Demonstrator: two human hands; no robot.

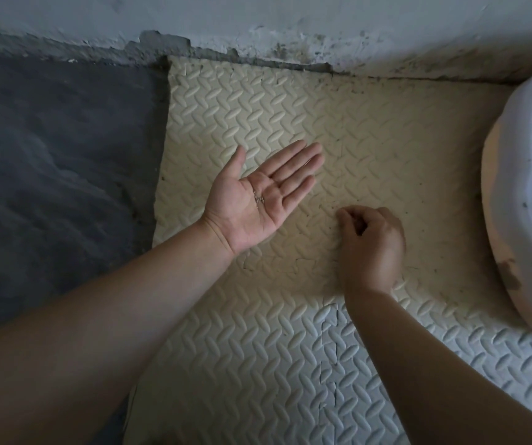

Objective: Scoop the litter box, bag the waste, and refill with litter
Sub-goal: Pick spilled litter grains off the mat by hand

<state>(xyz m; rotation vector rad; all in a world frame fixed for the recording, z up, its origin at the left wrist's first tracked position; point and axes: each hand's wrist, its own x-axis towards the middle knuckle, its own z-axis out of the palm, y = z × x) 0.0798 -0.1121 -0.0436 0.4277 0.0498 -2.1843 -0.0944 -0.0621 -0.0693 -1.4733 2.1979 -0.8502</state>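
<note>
Foam mats (370, 123) beside concrete floor (49, 149)
The interlocking cream mats are laid against a stained white wall (322, 17).

— What is cut off?
— The white container (527, 187) is cropped by the right edge.
— And the specks (259, 198) on the left grip (248, 207)?
— Too small to be identified. Anything inside the right grip (370, 242) is hidden.

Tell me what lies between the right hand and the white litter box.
Head view: only speckled foam mat separates right hand and litter box.
</note>
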